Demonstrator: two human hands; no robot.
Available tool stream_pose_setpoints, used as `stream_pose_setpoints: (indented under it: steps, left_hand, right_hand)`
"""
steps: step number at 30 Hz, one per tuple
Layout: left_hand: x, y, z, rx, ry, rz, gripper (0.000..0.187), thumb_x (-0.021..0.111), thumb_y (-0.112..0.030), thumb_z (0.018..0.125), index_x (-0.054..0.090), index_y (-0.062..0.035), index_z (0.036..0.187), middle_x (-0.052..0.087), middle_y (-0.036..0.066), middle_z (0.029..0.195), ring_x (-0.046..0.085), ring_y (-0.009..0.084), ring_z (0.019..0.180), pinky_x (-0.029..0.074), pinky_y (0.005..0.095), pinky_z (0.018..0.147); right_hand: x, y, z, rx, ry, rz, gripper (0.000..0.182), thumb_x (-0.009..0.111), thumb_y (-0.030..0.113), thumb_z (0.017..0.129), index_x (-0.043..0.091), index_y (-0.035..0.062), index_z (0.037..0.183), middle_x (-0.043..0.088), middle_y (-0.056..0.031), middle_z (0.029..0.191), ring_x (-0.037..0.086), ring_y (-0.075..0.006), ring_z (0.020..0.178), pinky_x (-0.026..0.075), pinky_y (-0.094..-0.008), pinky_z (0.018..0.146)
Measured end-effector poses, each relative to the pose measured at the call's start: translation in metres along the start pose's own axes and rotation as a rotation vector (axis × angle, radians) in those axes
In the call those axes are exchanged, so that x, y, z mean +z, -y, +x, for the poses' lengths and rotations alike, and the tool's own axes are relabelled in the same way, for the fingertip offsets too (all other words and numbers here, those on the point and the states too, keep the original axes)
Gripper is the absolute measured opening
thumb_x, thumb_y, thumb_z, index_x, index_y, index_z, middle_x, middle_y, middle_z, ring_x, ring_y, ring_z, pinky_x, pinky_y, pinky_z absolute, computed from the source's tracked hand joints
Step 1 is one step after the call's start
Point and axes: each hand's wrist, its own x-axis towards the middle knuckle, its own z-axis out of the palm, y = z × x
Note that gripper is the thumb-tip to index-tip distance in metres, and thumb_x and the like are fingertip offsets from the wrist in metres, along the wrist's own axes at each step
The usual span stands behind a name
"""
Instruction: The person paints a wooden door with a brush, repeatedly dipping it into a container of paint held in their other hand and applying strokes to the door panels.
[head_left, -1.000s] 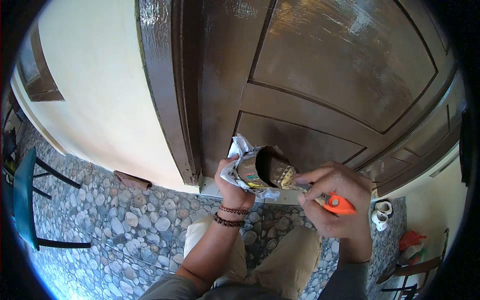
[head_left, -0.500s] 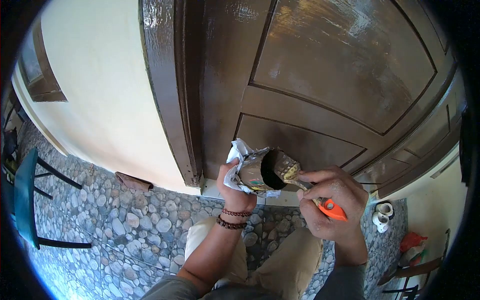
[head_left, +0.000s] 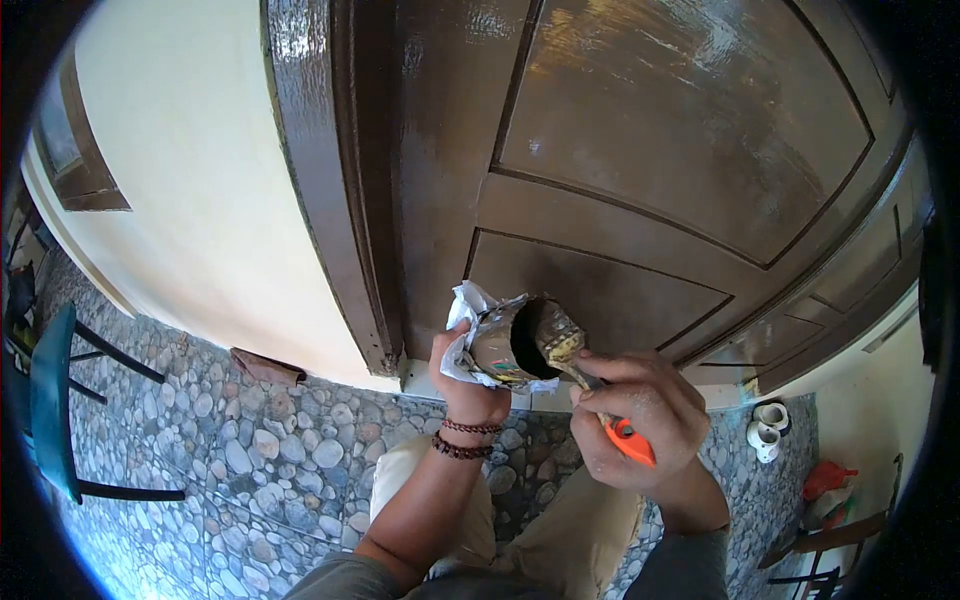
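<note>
Beside the tilted can (head_left: 493,347), my right grip (head_left: 648,412) pinches an orange-handled brush (head_left: 634,447), bristles (head_left: 563,348) at the can's mouth. My left grip (head_left: 468,390) clasps the can (white wrapping (head_left: 470,299) and all).

A teal chair (head_left: 54,410) stands on the pebble-patterned floor (head_left: 230,500) near a cream wall (head_left: 190,190).

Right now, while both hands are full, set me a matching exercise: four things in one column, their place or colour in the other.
1. brush
2. can
3. blue-green chair
4. door

A. brown and panelled
B. held in the left hand
C. at the picture's left edge
D. held in the right hand

Pairs: 1-D, 2-B, 3-C, 4-A
</note>
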Motion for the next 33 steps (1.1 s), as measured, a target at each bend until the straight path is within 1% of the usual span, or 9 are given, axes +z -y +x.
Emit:
stream_pose_setpoints:
  steps: [6, 13, 15, 17, 20, 23, 26, 31, 33]
  left_hand:
    - [0.006, -0.004, 0.002, -0.016, 0.006, -0.015, 0.036, 0.043, -0.029, 0.083, 0.056, -0.0022, 0.103, 0.062, 0.012, 0.097, 0.059, 0.0251, 0.092, 0.047, 0.0369, 0.083]
    - [0.0, -0.001, 0.004, -0.016, 0.01, -0.007, 0.041, 0.041, -0.033, 0.082, 0.056, -0.0025, 0.104, 0.062, 0.014, 0.1, 0.059, 0.0267, 0.095, 0.048, 0.0394, 0.086]
    - [-0.002, -0.001, 0.004, -0.019, 0.015, -0.007, 0.041, 0.041, -0.033, 0.082, 0.056, -0.0027, 0.104, 0.062, 0.014, 0.1, 0.059, 0.0264, 0.095, 0.048, 0.0393, 0.086]
    - [-0.001, -0.002, 0.003, -0.02, 0.02, -0.007, 0.04, 0.041, -0.034, 0.083, 0.056, -0.0029, 0.104, 0.062, 0.013, 0.1, 0.059, 0.0261, 0.095, 0.048, 0.0393, 0.086]
    - [0.002, -0.006, 0.0, -0.081, 0.051, -0.011, 0.039, 0.041, -0.034, 0.084, 0.056, -0.0037, 0.104, 0.063, 0.012, 0.099, 0.06, 0.0255, 0.094, 0.048, 0.0388, 0.085]
    - [0.004, -0.005, -0.001, -0.065, 0.057, -0.001, 0.038, 0.042, -0.034, 0.084, 0.057, -0.0045, 0.103, 0.063, 0.011, 0.098, 0.06, 0.0249, 0.093, 0.049, 0.038, 0.084]
    - [0.011, -0.007, -0.005, -0.055, -0.003, -0.021, 0.033, 0.046, -0.028, 0.081, 0.057, -0.0027, 0.098, 0.062, 0.011, 0.093, 0.059, 0.0252, 0.089, 0.046, 0.0357, 0.082]
    - [0.013, -0.007, -0.004, -0.114, -0.016, -0.05, 0.032, 0.046, -0.026, 0.081, 0.057, -0.0019, 0.097, 0.062, 0.011, 0.093, 0.059, 0.0251, 0.089, 0.047, 0.0359, 0.082]
    - [0.004, -0.003, 0.001, -0.077, 0.009, -0.021, 0.033, 0.045, -0.029, 0.083, 0.057, -0.0033, 0.099, 0.063, 0.011, 0.095, 0.06, 0.0253, 0.09, 0.048, 0.037, 0.082]
  right_hand:
    - [0.0, 0.018, -0.004, -0.018, 0.027, 0.04, 0.028, 0.074, 0.002, 0.065, 0.057, 0.001, 0.088, 0.061, -0.02, 0.096, 0.065, -0.0263, 0.077, 0.055, -0.0305, 0.063]
    - [0.011, 0.012, -0.003, 0.083, -0.131, 0.113, 0.024, 0.074, 0.0, 0.066, 0.058, 0.0008, 0.085, 0.063, -0.0182, 0.087, 0.067, -0.0245, 0.075, 0.055, -0.0295, 0.064]
    - [0.015, 0.011, -0.002, 0.203, -0.219, 0.262, 0.022, 0.073, -0.002, 0.067, 0.058, 0.0, 0.083, 0.064, -0.0185, 0.085, 0.067, -0.0233, 0.076, 0.054, -0.0281, 0.064]
    - [0.014, 0.009, -0.006, 0.234, -0.206, 0.254, 0.022, 0.072, -0.003, 0.07, 0.056, -0.0007, 0.084, 0.064, -0.02, 0.087, 0.067, -0.0227, 0.081, 0.053, -0.0276, 0.067]
    - [0.023, 0.002, -0.017, 0.39, -0.294, 0.533, 0.024, 0.069, -0.005, 0.074, 0.049, 0.0006, 0.087, 0.062, -0.0189, 0.091, 0.063, -0.024, 0.093, 0.051, -0.029, 0.077]
    - [0.027, 0.001, -0.022, 0.511, -0.342, 0.703, 0.024, 0.067, -0.006, 0.074, 0.048, 0.0003, 0.088, 0.06, -0.018, 0.092, 0.062, -0.0254, 0.095, 0.051, -0.0299, 0.078]
    - [0.027, 0.001, -0.023, 0.558, -0.379, 0.777, 0.025, 0.067, -0.006, 0.074, 0.048, -0.0001, 0.089, 0.058, -0.0179, 0.093, 0.062, -0.0253, 0.095, 0.052, -0.0304, 0.079]
    - [0.013, -0.003, -0.029, 0.47, -0.371, 0.65, 0.025, 0.068, -0.005, 0.074, 0.048, 0.0002, 0.088, 0.059, -0.0181, 0.092, 0.063, -0.0238, 0.09, 0.052, -0.0299, 0.077]
    - [0.01, -0.001, -0.03, 0.438, -0.381, 0.583, 0.024, 0.069, -0.005, 0.073, 0.049, 0.0004, 0.087, 0.06, -0.0179, 0.091, 0.064, -0.023, 0.088, 0.052, -0.0295, 0.076]
